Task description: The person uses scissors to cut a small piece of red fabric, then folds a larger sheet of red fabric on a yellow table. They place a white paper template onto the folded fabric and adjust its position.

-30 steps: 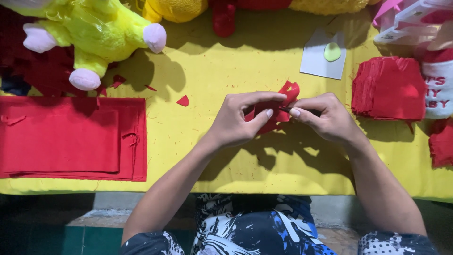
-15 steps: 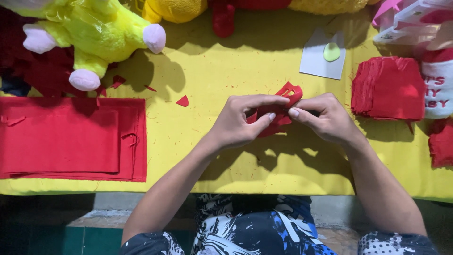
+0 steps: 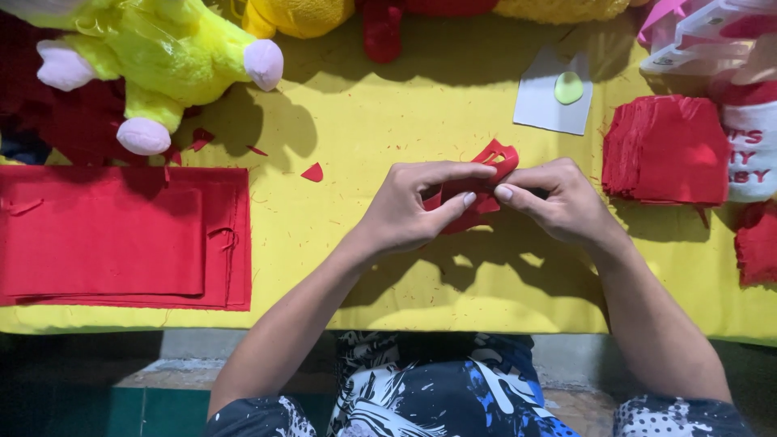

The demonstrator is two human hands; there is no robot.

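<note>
Bright overhead light, sharp focus; the hands (image 3: pixel 486 202) cast soft shadows on the yellow cloth (image 3: pixel 388 113).

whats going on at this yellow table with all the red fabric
A person holds a small red fabric piece between both hands, left hand and right hand, over the yellow table. Flat red cloth sheets lie to their left, a stack of red cut pieces to their right.

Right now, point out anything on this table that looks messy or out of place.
Small red scraps and fine red threads lie strewn over the yellow tabletop, mostly near the yellow plush toy. The flat red fabric sheets show frayed, nicked edges. Otherwise, the stack of red pieces sits tidy, and both hands, left hand and right hand, pinch one red piece.
</note>
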